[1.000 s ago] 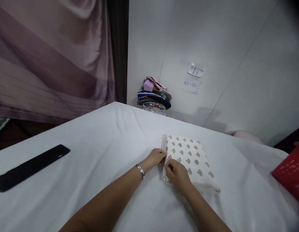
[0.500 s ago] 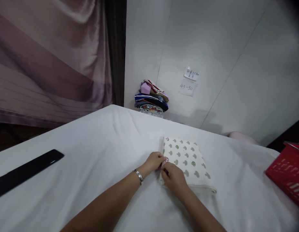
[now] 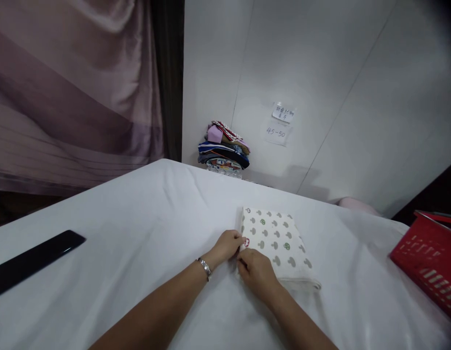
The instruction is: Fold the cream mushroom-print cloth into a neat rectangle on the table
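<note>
A folded white cloth (image 3: 280,243) printed with grey, green and red mushrooms lies flat in a neat rectangle, right of centre. My left hand (image 3: 228,243), with a silver bracelet at the wrist, pinches the cloth's left edge near a red mushroom. Just below it, my right hand (image 3: 257,272) has its fingers curled closed on the same edge, towards the near left corner. The right hand's knuckles hide its fingertips and that corner. The near edge shows a rounded fold with layers.
A white-covered table (image 3: 138,218) lies beneath. A black flat strip (image 3: 36,260) rests at left, a red plastic basket (image 3: 429,257) at right. Behind the far edge, a stack of folded clothes (image 3: 225,148) stands against the wall with paper notes (image 3: 278,131). A pinkish curtain (image 3: 72,87) hangs left.
The whole view has shifted slightly, so things appear a little further left. My right hand has slid slightly down the cloth's edge, baring more of the red mushroom.
</note>
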